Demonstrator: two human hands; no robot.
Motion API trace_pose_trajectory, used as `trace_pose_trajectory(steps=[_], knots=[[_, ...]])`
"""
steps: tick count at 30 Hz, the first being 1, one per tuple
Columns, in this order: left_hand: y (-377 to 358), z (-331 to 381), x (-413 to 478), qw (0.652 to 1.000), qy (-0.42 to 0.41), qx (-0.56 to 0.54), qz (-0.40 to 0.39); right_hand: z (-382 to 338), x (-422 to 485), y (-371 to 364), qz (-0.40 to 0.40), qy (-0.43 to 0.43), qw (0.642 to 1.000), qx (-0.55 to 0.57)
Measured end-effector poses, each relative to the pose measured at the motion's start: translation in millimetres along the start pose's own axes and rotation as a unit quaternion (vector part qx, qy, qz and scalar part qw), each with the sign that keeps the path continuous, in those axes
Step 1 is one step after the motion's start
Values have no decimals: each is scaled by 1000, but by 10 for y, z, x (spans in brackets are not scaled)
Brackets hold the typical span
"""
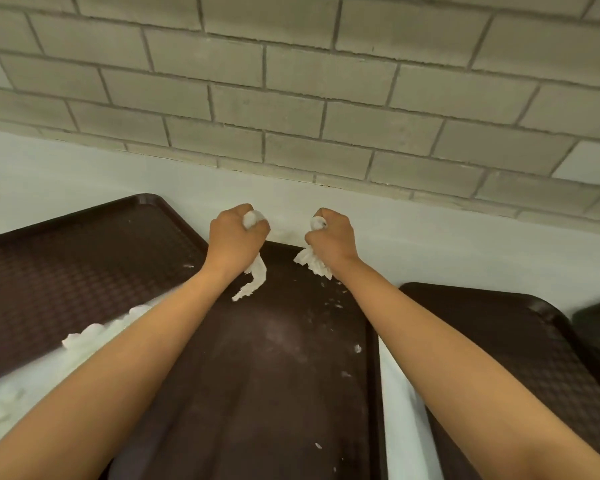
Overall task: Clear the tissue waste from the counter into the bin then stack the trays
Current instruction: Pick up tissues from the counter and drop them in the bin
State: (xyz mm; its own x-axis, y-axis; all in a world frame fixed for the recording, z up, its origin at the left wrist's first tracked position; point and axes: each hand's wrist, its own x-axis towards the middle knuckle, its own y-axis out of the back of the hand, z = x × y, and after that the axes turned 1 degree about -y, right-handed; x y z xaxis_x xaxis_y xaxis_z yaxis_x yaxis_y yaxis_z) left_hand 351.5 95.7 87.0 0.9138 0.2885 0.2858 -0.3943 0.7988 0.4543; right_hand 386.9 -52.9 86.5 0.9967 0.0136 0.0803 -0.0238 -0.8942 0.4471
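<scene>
Tissue wads (253, 278) clenched in both fists: L hand (236, 233) & R hand (333, 237) each grip one over far end of mid tray (274, 375). More tissue (94, 332) on counter (430, 244) by left tray (66, 265); scraps (357, 348) on mid tray. Bin not in view. Clearing looks partway; nothing binned yet, trays unstacked.

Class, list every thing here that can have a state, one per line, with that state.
Left hand: gripping a tissue wad.
Right hand: gripping a second tissue wad.
Middle tray: flat, unstacked, littered with tissue scraps.
Left tray: flat, unstacked.
Right tray: flat, unstacked.
Loose tissue: lying by the left tray, not binned.
</scene>
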Motion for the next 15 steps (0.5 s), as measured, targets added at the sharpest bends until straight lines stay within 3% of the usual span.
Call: trace_pose_trajectory(steps=[15], knots=[[-405,529,-962,989,26,-144,-1,330,-841,716,22,-30,999,9]])
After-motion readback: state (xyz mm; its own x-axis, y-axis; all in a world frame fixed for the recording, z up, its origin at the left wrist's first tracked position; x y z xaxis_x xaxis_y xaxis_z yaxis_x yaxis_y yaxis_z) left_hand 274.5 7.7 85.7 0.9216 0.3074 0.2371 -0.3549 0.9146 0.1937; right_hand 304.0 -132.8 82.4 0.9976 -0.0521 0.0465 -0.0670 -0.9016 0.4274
